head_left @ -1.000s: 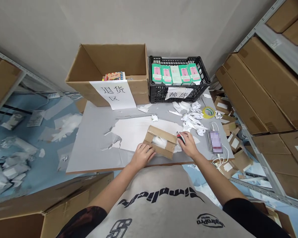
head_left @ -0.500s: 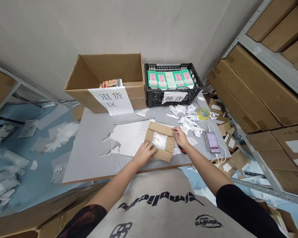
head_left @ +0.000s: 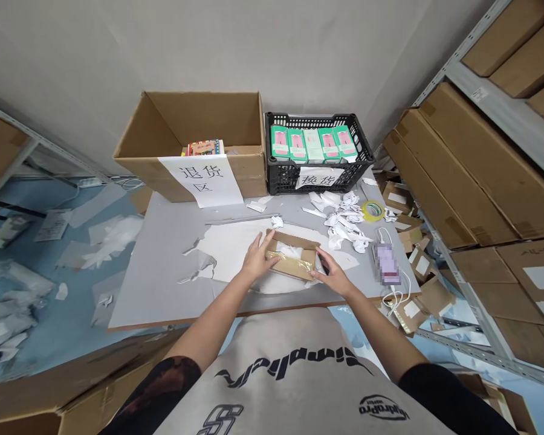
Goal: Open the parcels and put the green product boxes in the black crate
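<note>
A small cardboard box is tilted between my two hands over the near middle of the table, its open top facing away and up. White wrapping shows inside it, and what it covers is hidden. Shiny clear tape runs along the near side. My left hand grips the left end, fingers at the far edge and thumb on the near side. My right hand holds the right end with thumb and fingers. Beneath the box lies a torn white sheet.
A large cardboard box with a paper sign stands at the back left. Beside it, a black crate holds several green-and-pink boxes. Crumpled paper, a yellow tape roll and a cabled phone lie on the right. Shelves flank the table.
The small box has been tipped so its taped side faces me. My left hand has moved up to its left end, and my right hand has slid lower on its right end.
</note>
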Motion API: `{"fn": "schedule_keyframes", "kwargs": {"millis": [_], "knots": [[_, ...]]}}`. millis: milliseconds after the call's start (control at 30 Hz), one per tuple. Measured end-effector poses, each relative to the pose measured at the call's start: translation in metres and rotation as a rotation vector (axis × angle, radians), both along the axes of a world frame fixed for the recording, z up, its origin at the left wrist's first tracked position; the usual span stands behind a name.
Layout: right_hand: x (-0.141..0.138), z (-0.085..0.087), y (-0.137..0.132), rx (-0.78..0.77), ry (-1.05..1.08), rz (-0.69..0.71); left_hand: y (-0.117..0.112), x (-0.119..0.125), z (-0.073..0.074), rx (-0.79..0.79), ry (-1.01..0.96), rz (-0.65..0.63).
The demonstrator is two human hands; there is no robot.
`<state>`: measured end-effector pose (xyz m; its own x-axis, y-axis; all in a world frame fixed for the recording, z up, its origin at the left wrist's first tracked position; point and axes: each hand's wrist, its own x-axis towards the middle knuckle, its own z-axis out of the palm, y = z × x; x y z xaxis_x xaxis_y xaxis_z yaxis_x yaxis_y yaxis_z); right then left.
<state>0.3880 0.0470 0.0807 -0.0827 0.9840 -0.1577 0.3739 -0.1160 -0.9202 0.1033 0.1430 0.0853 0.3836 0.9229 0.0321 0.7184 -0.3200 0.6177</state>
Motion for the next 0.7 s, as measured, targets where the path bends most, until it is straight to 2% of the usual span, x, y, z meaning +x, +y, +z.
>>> {"fn": "schedule_keyframes", "kwargs": {"millis": [67, 167, 267, 367, 467, 567, 700], "knots": [[-0.005, -0.006, -0.003, -0.052, 0.095, -0.092, 0.005, -0.004, -0.003, -0.063, -0.075, -0.024], [-0.016, -0.008, -0.002, -0.144, 0.21, -0.205, 0.003, -0.013, -0.008, -0.057, -0.13, -0.038], [-0.027, -0.009, 0.003, -0.26, 0.27, -0.333, -0.003, -0.022, -0.017, -0.17, -0.15, -0.053], [-0.038, -0.016, 0.006, -0.324, 0.274, -0.353, -0.008, -0.028, -0.027, -0.267, -0.261, -0.037], [-0.051, -0.021, 0.008, -0.324, 0.252, -0.347, -0.009, -0.032, -0.031, -0.391, -0.48, 0.08], [-0.066, -0.018, 0.012, -0.192, 0.195, -0.34, -0.013, -0.041, -0.026, -0.501, -0.637, 0.193], [-0.077, -0.013, 0.02, 0.181, 0.042, -0.346, -0.023, -0.054, -0.02, -0.443, -0.713, 0.256]]}}
